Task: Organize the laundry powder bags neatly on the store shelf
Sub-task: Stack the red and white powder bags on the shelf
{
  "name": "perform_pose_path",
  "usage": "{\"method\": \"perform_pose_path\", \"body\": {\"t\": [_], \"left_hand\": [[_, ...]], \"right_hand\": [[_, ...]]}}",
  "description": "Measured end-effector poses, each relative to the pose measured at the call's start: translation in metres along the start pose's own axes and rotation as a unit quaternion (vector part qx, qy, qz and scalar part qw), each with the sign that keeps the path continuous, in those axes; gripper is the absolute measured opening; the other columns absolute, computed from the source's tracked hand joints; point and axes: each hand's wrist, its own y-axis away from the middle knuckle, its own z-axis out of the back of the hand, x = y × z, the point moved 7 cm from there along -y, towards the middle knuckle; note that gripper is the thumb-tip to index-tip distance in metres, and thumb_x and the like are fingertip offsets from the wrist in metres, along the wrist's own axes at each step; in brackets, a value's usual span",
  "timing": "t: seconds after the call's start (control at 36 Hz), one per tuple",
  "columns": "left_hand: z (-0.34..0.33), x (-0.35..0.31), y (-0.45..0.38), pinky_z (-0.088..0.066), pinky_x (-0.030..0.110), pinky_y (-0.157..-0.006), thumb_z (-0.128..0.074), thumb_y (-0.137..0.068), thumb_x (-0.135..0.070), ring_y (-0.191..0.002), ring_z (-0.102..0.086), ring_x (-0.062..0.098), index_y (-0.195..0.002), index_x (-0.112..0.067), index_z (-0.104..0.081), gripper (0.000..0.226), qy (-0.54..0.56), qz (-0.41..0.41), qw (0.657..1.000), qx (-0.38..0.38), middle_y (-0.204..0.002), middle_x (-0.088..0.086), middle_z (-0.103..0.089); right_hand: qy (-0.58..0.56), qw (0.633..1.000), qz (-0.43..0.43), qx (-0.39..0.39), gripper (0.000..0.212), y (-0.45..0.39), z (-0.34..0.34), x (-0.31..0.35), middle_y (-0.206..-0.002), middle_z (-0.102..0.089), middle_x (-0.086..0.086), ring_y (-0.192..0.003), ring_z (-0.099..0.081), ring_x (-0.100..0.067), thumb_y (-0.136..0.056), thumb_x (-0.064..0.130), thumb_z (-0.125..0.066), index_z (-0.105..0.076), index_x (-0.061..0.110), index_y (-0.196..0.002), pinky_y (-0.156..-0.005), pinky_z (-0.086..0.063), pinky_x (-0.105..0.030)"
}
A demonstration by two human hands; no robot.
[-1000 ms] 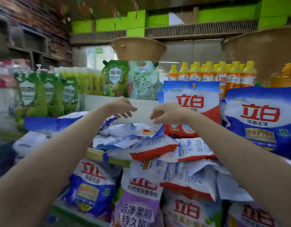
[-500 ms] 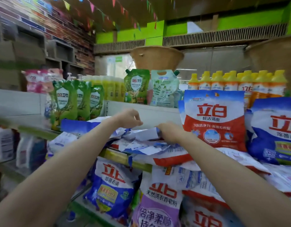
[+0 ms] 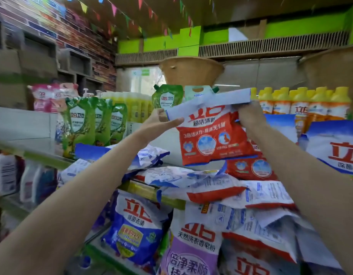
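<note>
A red and white laundry powder bag [image 3: 213, 135] hangs upright in the air above the shelf, its top folded over. My left hand [image 3: 159, 122] pinches its upper left corner. My right hand [image 3: 249, 114] grips its upper right edge. Below it several white, red and blue powder bags [image 3: 201, 185] lie flat and jumbled on the shelf [image 3: 147, 190]. Another red bag [image 3: 251, 168] stands behind them, partly hidden by the lifted one. A blue and white bag [image 3: 338, 147] stands at the right.
Green refill pouches [image 3: 82, 120] stand on the shelf at the left, yellow-capped bottles [image 3: 302, 104] along the back right. Blue [image 3: 135, 229] and purple [image 3: 193, 249] powder bags fill the lower shelf. Woven baskets [image 3: 191, 70] sit on top.
Both hands were down on the flat bags; now they have lifted a red and white bag upright off the pile. The view has shifted left.
</note>
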Motion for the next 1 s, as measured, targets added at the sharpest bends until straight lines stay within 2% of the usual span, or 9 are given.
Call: {"method": "perform_pose_path", "body": {"t": [0.08,0.17,0.31,0.42,0.47,0.67,0.75,0.86,1.0], "left_hand": [[-0.018,0.003,0.003,-0.037,0.032,-0.097,-0.080,-0.058,-0.053,-0.108,-0.052,0.014,-0.139,-0.015,-0.028,0.103,0.074,0.028,0.995,0.055,-0.125,0.001,-0.056],[-0.047,0.009,0.008,-0.041,0.031,-0.098,-0.082,-0.026,-0.069,-0.106,-0.059,0.010,-0.116,-0.022,-0.052,0.106,0.118,0.040,0.982,0.142,-0.112,-0.007,-0.065],[-0.084,-0.004,0.008,-0.059,0.025,-0.072,-0.059,-0.090,-0.024,-0.073,-0.072,0.011,-0.101,-0.020,-0.062,0.012,0.260,0.037,0.953,0.149,-0.086,-0.003,-0.075],[-0.089,-0.016,0.007,-0.057,0.019,-0.061,-0.061,-0.089,-0.021,-0.063,-0.070,0.007,-0.102,-0.018,-0.061,0.013,0.252,-0.013,0.963,0.092,-0.075,-0.006,-0.074],[-0.092,-0.018,0.006,-0.057,0.019,-0.061,-0.062,-0.089,-0.021,-0.063,-0.070,0.007,-0.102,-0.017,-0.062,0.014,0.234,-0.030,0.968,0.084,-0.077,-0.006,-0.074],[-0.106,-0.026,0.006,-0.058,0.022,-0.067,-0.063,-0.088,-0.032,-0.064,-0.070,0.008,-0.090,-0.019,-0.065,0.013,0.164,-0.029,0.978,0.126,-0.079,-0.005,-0.074],[-0.107,-0.031,0.003,-0.058,0.022,-0.069,-0.063,-0.086,-0.040,-0.065,-0.070,0.009,-0.094,-0.021,-0.065,0.021,0.135,-0.022,0.983,0.119,-0.084,-0.003,-0.073],[-0.108,-0.035,-0.001,-0.058,0.028,-0.075,-0.064,-0.085,-0.041,-0.072,-0.069,0.015,-0.089,-0.021,-0.065,0.020,0.136,-0.020,0.985,0.108,-0.089,0.003,-0.073],[-0.116,-0.042,-0.005,-0.058,0.026,-0.074,-0.063,-0.087,-0.039,-0.069,-0.068,0.011,-0.092,-0.020,-0.065,0.019,0.188,-0.016,0.979,0.072,-0.089,0.000,-0.071]], "right_hand": [[-0.016,0.999,0.026,-0.023,0.026,0.000,0.019,0.017,-0.098,-0.065,-0.009,-0.082,-0.063,-0.013,-0.088,-0.005,-0.050,-0.064,-0.004,-0.109,-0.056,-0.039,-0.006],[-0.062,0.998,-0.003,-0.032,0.022,-0.002,0.034,0.011,-0.090,-0.063,-0.005,-0.069,-0.056,-0.009,-0.087,0.002,-0.053,-0.067,0.004,-0.104,-0.070,-0.045,-0.024],[-0.103,0.994,-0.035,-0.031,0.032,-0.001,0.057,-0.001,-0.107,-0.064,-0.012,-0.054,-0.055,0.006,-0.093,0.005,-0.049,-0.057,-0.008,-0.121,-0.051,-0.040,-0.006],[-0.113,0.989,-0.074,-0.057,0.016,0.003,0.076,-0.012,-0.074,-0.063,-0.010,-0.067,-0.060,-0.022,-0.086,0.025,-0.065,-0.065,0.011,-0.076,-0.071,-0.050,-0.039],[-0.077,0.991,-0.081,-0.073,0.027,0.002,0.088,-0.017,-0.074,-0.060,-0.010,-0.074,-0.056,-0.025,-0.084,0.032,-0.067,-0.060,0.014,-0.065,-0.074,-0.049,-0.040],[0.045,0.987,-0.053,-0.143,0.031,0.007,0.119,-0.023,-0.099,-0.062,-0.020,-0.093,-0.061,-0.030,-0.094,0.029,-0.054,-0.063,-0.001,-0.093,-0.071,-0.038,-0.031],[0.055,0.985,-0.081,-0.142,0.031,0.004,0.130,-0.035,-0.095,-0.060,-0.018,-0.100,-0.062,-0.039,-0.092,0.032,-0.056,-0.052,0.011,-0.070,-0.078,-0.047,-0.040],[-0.060,0.988,-0.128,-0.060,0.023,0.014,0.129,-0.043,-0.098,-0.069,-0.009,-0.092,-0.065,-0.028,-0.091,0.039,-0.057,-0.063,0.017,-0.089,-0.087,-0.053,-0.043],[-0.057,0.972,-0.212,0.086,0.045,0.031,0.115,-0.060,-0.096,-0.074,-0.003,-0.087,-0.070,-0.021,-0.078,0.062,-0.061,-0.066,0.023,-0.100,-0.080,-0.056,-0.039]]}}
